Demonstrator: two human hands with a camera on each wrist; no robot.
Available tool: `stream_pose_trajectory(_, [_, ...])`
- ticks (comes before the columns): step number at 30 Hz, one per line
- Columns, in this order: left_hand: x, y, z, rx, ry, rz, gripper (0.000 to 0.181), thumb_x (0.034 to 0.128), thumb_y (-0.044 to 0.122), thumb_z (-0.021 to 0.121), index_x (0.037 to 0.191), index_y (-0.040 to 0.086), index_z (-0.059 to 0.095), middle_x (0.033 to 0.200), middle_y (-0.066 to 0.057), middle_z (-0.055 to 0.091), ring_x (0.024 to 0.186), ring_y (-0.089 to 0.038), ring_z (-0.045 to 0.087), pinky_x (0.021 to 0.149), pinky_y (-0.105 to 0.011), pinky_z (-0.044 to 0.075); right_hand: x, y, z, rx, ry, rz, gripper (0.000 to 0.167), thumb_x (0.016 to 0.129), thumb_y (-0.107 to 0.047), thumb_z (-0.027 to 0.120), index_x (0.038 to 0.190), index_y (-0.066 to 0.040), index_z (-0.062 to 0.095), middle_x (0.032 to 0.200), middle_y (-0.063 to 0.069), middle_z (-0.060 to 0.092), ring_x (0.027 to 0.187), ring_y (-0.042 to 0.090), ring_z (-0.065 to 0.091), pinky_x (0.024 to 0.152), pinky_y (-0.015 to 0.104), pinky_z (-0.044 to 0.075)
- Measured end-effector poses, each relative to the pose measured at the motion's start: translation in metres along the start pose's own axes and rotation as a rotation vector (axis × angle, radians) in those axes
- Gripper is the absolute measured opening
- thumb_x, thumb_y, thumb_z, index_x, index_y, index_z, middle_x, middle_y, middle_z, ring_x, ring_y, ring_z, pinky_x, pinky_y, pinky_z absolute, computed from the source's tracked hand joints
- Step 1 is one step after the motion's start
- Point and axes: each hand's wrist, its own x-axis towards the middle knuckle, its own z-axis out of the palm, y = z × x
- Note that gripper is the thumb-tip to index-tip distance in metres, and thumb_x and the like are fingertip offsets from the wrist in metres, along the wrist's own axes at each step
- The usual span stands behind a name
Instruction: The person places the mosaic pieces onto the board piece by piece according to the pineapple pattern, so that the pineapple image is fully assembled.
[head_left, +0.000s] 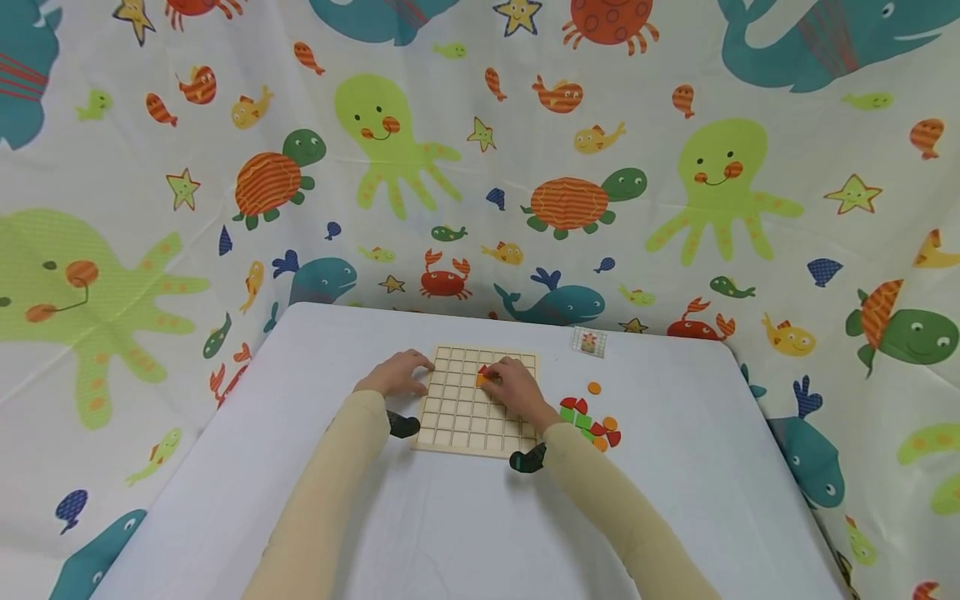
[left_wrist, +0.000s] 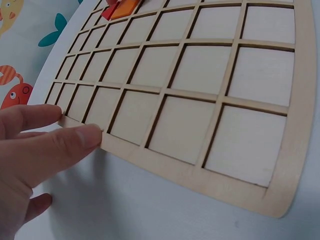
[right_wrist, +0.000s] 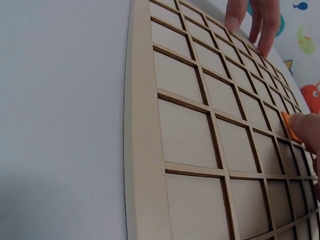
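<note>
A light wooden grid board with square cells lies on the table. My left hand is at its left edge; in the left wrist view, the thumb and a finger touch the frame and hold no piece. Over the upper right part of the grid, my right hand pinches an orange tile, its thumb against the tile. Right beside that tile sits a red piece, partly covered by the fingers in the head view. The far fingertips of the right hand are hidden.
Right of the board lies a loose group of red, green and orange pieces. A single orange round piece lies above them. Farther back is a small gridded card with a coloured picture. A sea-animal patterned cloth hangs behind the white table.
</note>
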Motion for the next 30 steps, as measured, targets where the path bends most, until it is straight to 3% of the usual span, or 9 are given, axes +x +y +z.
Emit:
stream_pose_trajectory(8, [0.003, -0.001, 0.001, 0.009, 0.005, 0.004, 0.049, 0.0866, 0.021, 0.076, 0.133, 0.013, 0.06, 0.146, -0.013, 0.045, 0.138, -0.033, 0.036, 0.112, -0.055, 0.032, -0.006, 0.005, -0.009, 0.155, 0.019, 0.067, 0.031, 0.093, -0.023, 0.068, 0.118, -0.005, 0.068, 0.11, 0.006, 0.062, 0.097, 0.019, 0.057, 0.089, 0.035, 0.052])
stream_pose_trajectory(14, [0.002, 0.001, 0.0, 0.008, 0.007, 0.013, 0.049, 0.0868, 0.02, 0.075, 0.132, 0.013, 0.061, 0.145, -0.014, 0.045, 0.137, -0.034, 0.036, 0.111, -0.056, 0.033, -0.022, 0.016, -0.025, 0.265, 0.065, 0.146, 0.037, 0.094, -0.023, 0.067, 0.124, -0.002, 0.062, 0.113, 0.009, 0.06, 0.098, 0.022, 0.056, 0.092, 0.036, 0.053])
stream_pose_trajectory(24, [0.002, 0.002, -0.001, 0.007, 0.003, 0.001, 0.049, 0.0868, 0.021, 0.075, 0.133, 0.013, 0.06, 0.146, -0.013, 0.044, 0.138, -0.033, 0.035, 0.112, -0.055, 0.032, -0.058, 0.05, -0.064, 0.257, 0.126, 0.256, 0.048, 0.094, -0.028, 0.067, 0.132, -0.001, 0.058, 0.126, 0.016, 0.06, 0.113, 0.031, 0.058, 0.098, 0.044, 0.05])
stream_pose_trajectory(30, [0.001, 0.0, 0.0, -0.002, 0.001, -0.004, 0.049, 0.087, 0.021, 0.075, 0.133, 0.013, 0.06, 0.146, -0.015, 0.045, 0.137, -0.034, 0.036, 0.111, -0.056, 0.033, -0.084, 0.084, -0.091, 0.21, 0.102, 0.375, 0.054, 0.095, -0.032, 0.064, 0.139, -0.004, 0.052, 0.134, 0.018, 0.055, 0.121, 0.034, 0.052, 0.101, 0.047, 0.048])
